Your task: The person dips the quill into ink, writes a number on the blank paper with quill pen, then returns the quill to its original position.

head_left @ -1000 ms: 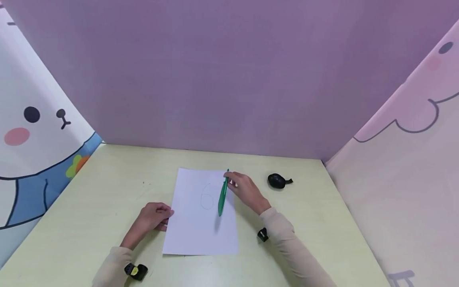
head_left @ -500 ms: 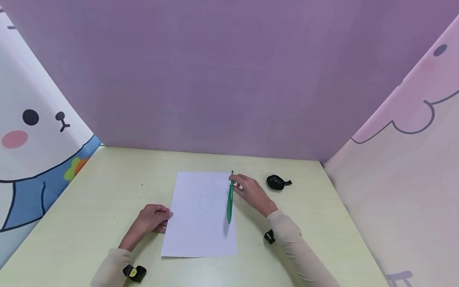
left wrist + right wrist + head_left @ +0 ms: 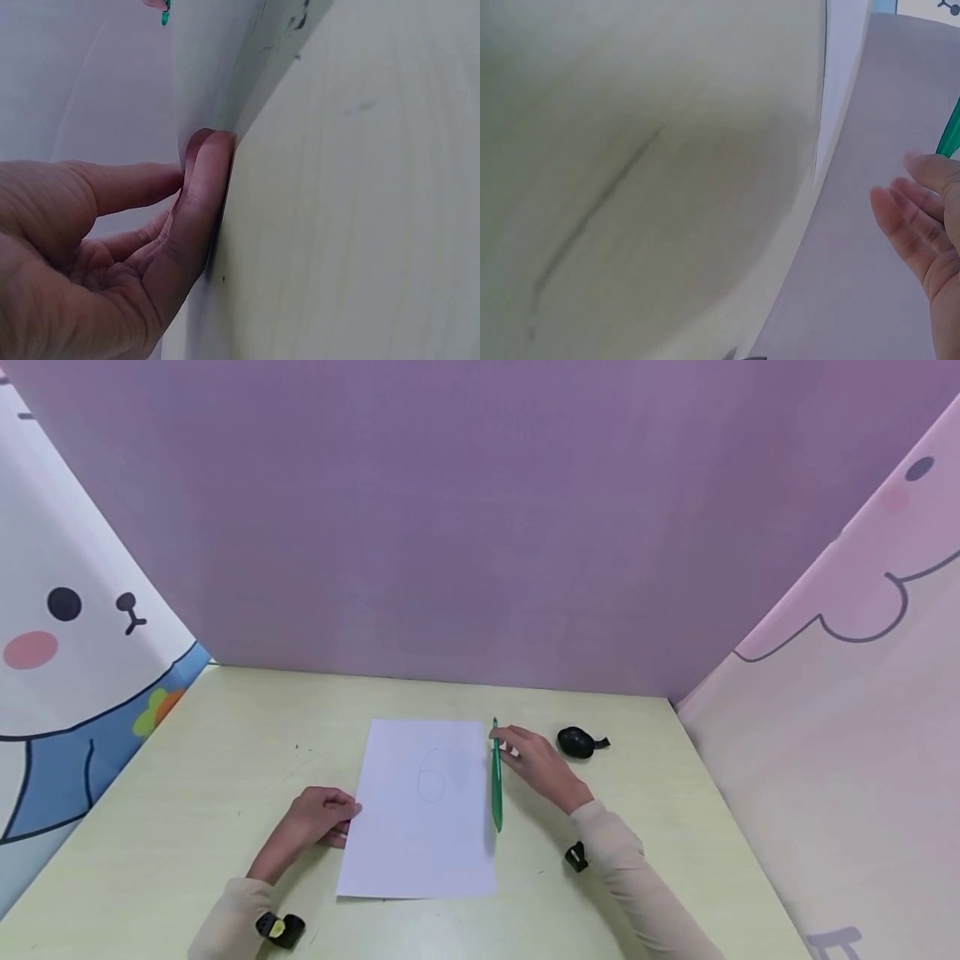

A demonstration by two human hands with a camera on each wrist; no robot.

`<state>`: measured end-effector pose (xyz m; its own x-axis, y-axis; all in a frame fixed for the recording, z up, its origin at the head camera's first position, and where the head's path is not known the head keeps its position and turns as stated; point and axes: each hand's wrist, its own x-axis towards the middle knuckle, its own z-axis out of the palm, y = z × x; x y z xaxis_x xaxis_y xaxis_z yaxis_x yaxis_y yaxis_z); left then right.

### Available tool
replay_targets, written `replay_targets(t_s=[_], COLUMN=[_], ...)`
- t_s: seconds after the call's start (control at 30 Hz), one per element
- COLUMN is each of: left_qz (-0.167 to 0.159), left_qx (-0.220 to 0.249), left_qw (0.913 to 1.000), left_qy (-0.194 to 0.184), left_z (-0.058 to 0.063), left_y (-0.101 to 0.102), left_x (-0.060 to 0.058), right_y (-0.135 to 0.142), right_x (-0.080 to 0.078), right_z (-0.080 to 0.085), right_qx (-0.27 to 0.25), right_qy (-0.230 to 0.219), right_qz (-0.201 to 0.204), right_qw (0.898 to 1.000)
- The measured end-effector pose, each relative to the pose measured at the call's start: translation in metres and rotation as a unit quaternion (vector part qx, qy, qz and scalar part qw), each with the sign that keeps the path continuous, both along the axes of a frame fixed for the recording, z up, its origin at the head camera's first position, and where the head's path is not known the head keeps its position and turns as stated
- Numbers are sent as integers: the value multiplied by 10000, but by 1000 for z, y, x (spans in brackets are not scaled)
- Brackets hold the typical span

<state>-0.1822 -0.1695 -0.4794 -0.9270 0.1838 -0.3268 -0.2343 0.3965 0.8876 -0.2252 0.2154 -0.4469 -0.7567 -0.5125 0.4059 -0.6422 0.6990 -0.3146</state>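
A white sheet of paper [image 3: 420, 852] lies on the table, with a faint pencil-thin figure like a 6 drawn on it. At its left edge my left hand [image 3: 318, 817] pinches the paper; in the left wrist view the thumb [image 3: 142, 186] is on one side and fingers are on the other. My right hand [image 3: 542, 764] holds a slim green pen [image 3: 497, 789] near its upper end, just off the paper's right edge. The pen's wide, tapered end points toward me. Only a piece of the green pen [image 3: 951, 135] shows in the right wrist view.
A small black rounded object [image 3: 577, 742] with a short tail lies on the table [image 3: 652, 827], right of my right hand. A purple wall [image 3: 450, 527] stands behind the table, and printed cartoon panels flank it.
My right hand has carried the green pen rightward, from over the paper to beyond its right edge. My left hand stays at the paper's left edge.
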Motion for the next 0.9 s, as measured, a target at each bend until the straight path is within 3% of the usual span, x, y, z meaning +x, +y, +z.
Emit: replay_targets(t_s=[0.53, 0.9], left_qz=[-113, -145], left_qx=[246, 157], left_qw=[9996, 9997], left_qy=[-29, -89], left_z=[-2, -3], left_y=[7, 7], left_x=[-6, -9], right_y=[38, 56], right_x=[10, 17], right_z=[7, 4], right_qx=[494, 454], right_qy=[201, 227], right_qz=[-312, -449], right_qw=[9981, 9977])
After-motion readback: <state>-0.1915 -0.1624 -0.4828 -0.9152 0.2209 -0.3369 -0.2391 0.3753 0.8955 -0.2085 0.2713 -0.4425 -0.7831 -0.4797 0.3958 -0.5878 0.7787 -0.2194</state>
